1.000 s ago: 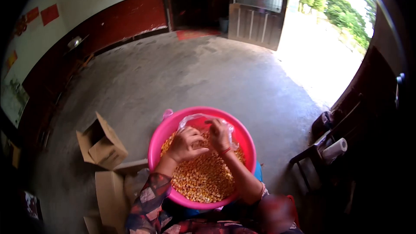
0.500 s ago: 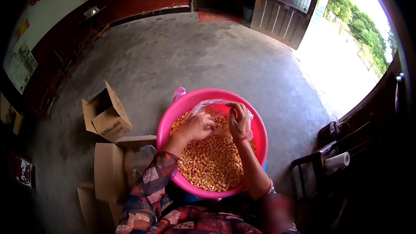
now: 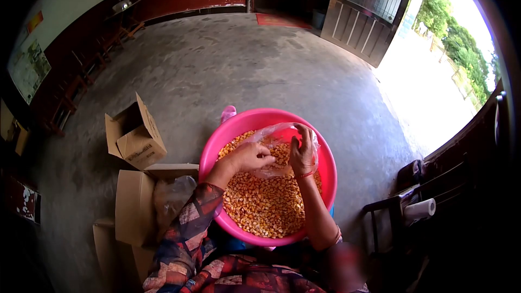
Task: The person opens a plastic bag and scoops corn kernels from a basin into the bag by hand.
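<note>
A wide pink basin [image 3: 213,146] holds a thick layer of yellow corn kernels [image 3: 266,203]. Over its far part lies a clear plastic bag [image 3: 269,132], its mouth spread and some kernels showing through it. My right hand [image 3: 303,154], with a red cord at the wrist, is closed on the bag's right edge. At the bag's left side, my left hand [image 3: 251,157] hovers over the kernels with its fingers curled together. What those fingers hold, if anything, is hidden.
Cardboard boxes [image 3: 134,206] stand open left of the basin, one with clear plastic [image 3: 176,192] inside. Another open box [image 3: 142,146] sits beyond. A dark chair [image 3: 393,203] with a white paper roll [image 3: 420,209] is at right. A metal door [image 3: 363,21] stands ajar.
The right hand has lifted the bag's edge slightly and the bag's mouth stands wider. My left hand has shifted a little, fingers still curled. The whole view has moved slightly.
</note>
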A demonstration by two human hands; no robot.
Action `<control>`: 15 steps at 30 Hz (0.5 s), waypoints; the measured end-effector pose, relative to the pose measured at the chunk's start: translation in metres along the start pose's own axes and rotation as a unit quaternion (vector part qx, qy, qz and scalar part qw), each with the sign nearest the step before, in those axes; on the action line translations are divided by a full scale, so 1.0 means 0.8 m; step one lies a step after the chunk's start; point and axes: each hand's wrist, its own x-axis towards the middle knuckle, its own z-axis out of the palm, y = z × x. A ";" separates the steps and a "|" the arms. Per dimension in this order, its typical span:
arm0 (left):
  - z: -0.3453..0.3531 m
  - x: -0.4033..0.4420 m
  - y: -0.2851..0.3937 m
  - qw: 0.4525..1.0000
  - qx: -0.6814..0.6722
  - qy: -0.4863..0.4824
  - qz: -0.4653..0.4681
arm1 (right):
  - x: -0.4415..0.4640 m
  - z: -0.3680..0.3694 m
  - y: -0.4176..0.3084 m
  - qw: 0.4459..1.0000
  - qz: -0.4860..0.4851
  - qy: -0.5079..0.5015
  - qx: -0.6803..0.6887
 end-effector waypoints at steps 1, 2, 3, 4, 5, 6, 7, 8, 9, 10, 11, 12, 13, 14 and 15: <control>0.002 0.003 -0.006 0.993 0.055 0.096 0.047 | 0.001 -0.001 -0.002 1.000 0.007 0.009 -0.002; 0.004 0.005 -0.011 0.971 0.109 0.191 0.093 | 0.001 -0.001 -0.001 1.000 0.007 0.008 -0.002; 0.003 0.006 -0.011 0.971 0.102 0.207 0.064 | 0.001 -0.002 -0.001 1.000 -0.012 -0.004 0.014; 0.003 0.006 -0.016 0.970 0.101 0.210 0.062 | 0.002 -0.001 -0.003 0.999 -0.032 -0.016 0.031; 0.003 0.007 -0.025 0.963 0.156 0.209 0.066 | 0.000 -0.001 -0.007 0.999 -0.034 -0.018 0.033; 0.003 0.008 -0.032 0.953 0.211 0.207 0.069 | -0.003 -0.005 -0.019 0.995 -0.020 -0.086 0.047; 0.005 0.006 -0.034 0.952 0.211 0.211 0.067 | -0.005 -0.007 -0.031 0.986 -0.007 -0.153 0.060; 0.011 0.004 -0.035 0.951 0.214 0.215 0.058 | -0.005 -0.003 -0.043 0.981 -0.079 -0.154 0.082; 0.013 0.005 -0.036 0.950 0.218 0.219 0.050 | -0.010 -0.002 -0.051 0.969 -0.092 -0.211 0.089; 0.011 0.008 -0.042 0.960 0.227 0.163 0.017 | -0.017 0.000 -0.056 0.953 -0.106 -0.267 0.095; 0.015 0.016 -0.057 0.953 0.249 0.171 0.015 | -0.024 0.005 -0.060 0.935 -0.119 -0.309 0.130; 0.020 0.021 -0.068 0.946 0.270 0.177 0.014 | -0.031 0.009 -0.065 0.913 -0.131 -0.349 0.165; 0.015 0.018 -0.058 0.948 0.288 0.137 -0.018 | -0.038 0.014 -0.068 0.903 -0.118 -0.384 0.156; 0.012 0.023 -0.069 0.950 0.286 0.124 0.017 | -0.045 0.018 -0.068 0.900 -0.126 -0.385 0.162; 0.007 0.014 -0.051 0.955 0.270 0.124 0.009 | -0.045 0.020 -0.065 0.891 -0.151 -0.399 0.155</control>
